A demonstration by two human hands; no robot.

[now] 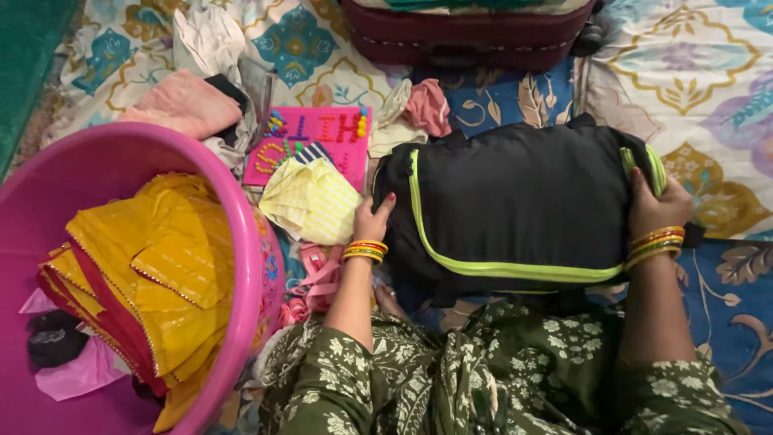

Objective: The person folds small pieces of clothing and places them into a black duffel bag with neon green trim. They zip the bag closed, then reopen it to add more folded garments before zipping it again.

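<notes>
A black bag [515, 201] with a bright green zip line lies across my lap on the patterned bedsheet. My left hand [372, 219] grips its left end, fingers curled on the fabric. At the bag's right end, by the green trim, my right hand [654, 208] holds it. Both wrists wear yellow and red bangles. My green floral sleeves fill the bottom of the view.
A pink tub [241, 234] at left holds folded yellow and red clothes [153, 274]. A yellow checked cloth [310, 201] and a pink peg board [322, 133] lie beside the bag. Loose garments [189, 101] lie behind, and a maroon suitcase [467, 36] stands at the top.
</notes>
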